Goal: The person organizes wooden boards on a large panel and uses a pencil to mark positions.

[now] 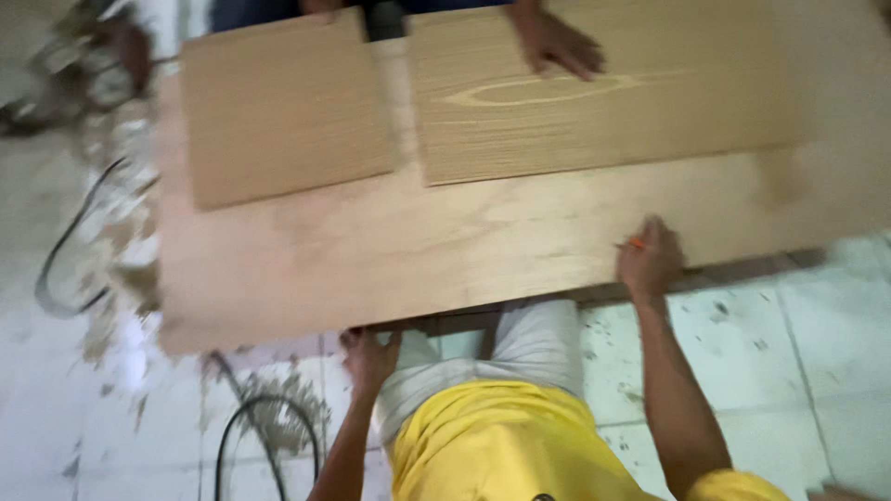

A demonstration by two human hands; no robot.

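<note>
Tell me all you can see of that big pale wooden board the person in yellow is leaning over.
The large pale plywood sheet lies flat, its near edge overhanging the white tiled floor. Its face shows faint grain. Two smaller tan wood-grain panels rest on its far half. The left hand grips its near edge from below; the right hand, holding an orange pencil, rests on top. Another person's hand presses the right panel.

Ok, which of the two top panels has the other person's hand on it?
The right panel, the wider one with the oval grain figure; the hand rests near its far edge. The left panel is untouched.
</note>
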